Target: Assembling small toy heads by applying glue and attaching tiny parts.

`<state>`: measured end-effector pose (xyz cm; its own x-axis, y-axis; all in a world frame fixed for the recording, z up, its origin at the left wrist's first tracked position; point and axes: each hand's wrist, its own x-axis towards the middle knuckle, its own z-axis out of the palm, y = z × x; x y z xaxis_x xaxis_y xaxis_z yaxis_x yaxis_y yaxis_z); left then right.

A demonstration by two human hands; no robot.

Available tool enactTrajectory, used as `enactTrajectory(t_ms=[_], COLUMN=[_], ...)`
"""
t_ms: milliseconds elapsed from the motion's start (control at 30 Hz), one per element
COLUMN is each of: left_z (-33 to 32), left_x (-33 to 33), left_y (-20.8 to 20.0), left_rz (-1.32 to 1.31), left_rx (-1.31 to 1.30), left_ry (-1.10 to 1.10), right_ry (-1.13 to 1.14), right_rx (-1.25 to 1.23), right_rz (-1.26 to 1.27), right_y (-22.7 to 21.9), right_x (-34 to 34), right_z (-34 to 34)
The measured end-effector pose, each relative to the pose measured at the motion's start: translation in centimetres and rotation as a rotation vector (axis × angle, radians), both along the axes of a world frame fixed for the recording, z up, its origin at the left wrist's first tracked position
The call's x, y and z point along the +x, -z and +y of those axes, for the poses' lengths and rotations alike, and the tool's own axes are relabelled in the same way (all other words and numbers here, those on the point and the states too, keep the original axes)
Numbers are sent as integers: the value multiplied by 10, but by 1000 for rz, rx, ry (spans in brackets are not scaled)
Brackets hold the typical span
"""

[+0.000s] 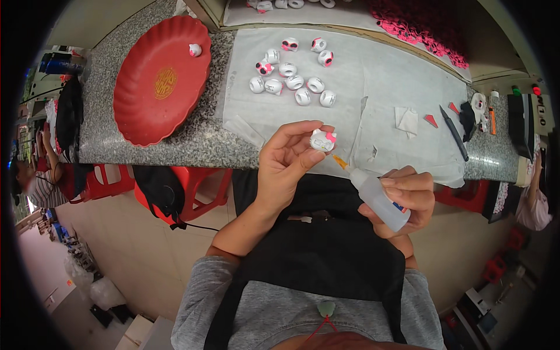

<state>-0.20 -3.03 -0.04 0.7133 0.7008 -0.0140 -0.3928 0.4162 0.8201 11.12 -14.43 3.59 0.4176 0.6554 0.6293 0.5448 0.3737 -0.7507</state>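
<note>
My left hand (289, 160) pinches a small white cat-head figure (321, 140) with a pink bow, its front turned up toward me. In my right hand (408, 198) is a translucent white squeeze bottle (378, 199), gripped around its body and tilted. The bottle's orange nozzle tip (340, 162) points at the figure's lower right, close to it; whether they touch I cannot tell. Beyond my hands, several similar white heads (294, 82) lie on a white sheet (373, 76), a few wearing pink-rimmed glasses.
A red scalloped tray (137, 93) at the left holds one white head (195, 50). To the right lie a dark pen-shaped tool (455, 134), a crumpled white tissue (406, 121) and red scraps (431, 121). Many pink pieces (420, 29) fill a shelf at the back. Red stools (198, 192) stand below the granite counter.
</note>
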Motion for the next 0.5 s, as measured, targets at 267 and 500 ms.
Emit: enactTrajectory(t_ms=[267, 500], left_z=[-1, -2], left_x=[0, 2], left_y=[-3, -4], left_rz=[-20, -14], left_rx=[-26, -28], left_ry=[-7, -12], right_ry=[-1, -21], right_rx=[44, 77], right_rz=[-10, -32], right_y=[1, 3], right_x=[3, 4], right_z=[-1, 0])
